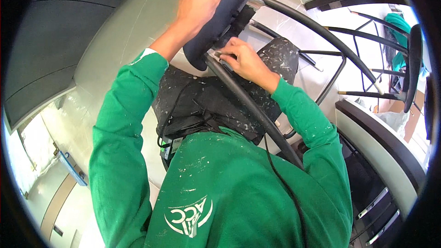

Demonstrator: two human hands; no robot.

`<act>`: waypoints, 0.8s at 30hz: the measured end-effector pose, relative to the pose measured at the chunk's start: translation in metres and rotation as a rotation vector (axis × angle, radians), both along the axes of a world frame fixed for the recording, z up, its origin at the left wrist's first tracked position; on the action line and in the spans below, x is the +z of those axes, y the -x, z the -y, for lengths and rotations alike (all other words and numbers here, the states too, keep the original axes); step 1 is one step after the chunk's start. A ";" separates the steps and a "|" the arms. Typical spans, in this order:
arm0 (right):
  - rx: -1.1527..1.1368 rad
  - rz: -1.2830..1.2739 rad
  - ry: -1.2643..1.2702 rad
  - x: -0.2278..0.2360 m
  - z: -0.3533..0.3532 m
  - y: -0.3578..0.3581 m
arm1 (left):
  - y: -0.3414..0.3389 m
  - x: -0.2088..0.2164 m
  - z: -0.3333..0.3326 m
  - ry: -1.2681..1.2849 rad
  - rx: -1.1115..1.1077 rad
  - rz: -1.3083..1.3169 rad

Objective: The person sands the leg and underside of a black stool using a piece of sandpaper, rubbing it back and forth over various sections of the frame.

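Observation:
A chair or stool with a dark padded part [220, 14] and black tubular metal legs [248, 101] lies tilted across my lap. My left hand [200, 9] grips the pad from its left side, thumb over the top face and the other fingers partly hidden. My right hand [245, 62] is closed in a pinch where a leg meets the pad. Pale, shiny material [214, 54], perhaps clear plastic, shows at that joint beside the fingertips. Whatever sits between those fingers is too small to make out. Another shiny patch [255, 2] is at the farther leg's joint.
Another chair with black legs [367, 39] lies on its side at the right, near green cloth [397, 23]. A dark-edged low ledge [372, 128] runs along my right. A dark panelled surface [59, 32] stands at the left, and a blue object [72, 169] is at lower left.

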State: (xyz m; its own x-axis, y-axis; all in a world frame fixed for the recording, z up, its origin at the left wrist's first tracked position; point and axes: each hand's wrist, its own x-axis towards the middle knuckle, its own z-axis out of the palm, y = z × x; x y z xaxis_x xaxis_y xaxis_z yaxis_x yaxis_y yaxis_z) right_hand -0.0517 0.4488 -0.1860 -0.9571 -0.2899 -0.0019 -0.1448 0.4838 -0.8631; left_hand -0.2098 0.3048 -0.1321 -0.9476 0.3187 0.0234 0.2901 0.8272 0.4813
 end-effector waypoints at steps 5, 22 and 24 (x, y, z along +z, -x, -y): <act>-0.044 -0.031 0.050 -0.010 0.016 0.019 | 0.003 -0.006 0.007 -0.042 -0.020 0.010; 0.023 -0.108 0.046 -0.017 0.010 0.025 | 0.006 -0.007 0.007 -0.016 -0.058 -0.028; 0.048 -0.062 0.063 -0.007 0.004 0.009 | 0.004 -0.001 0.005 -0.019 -0.039 0.030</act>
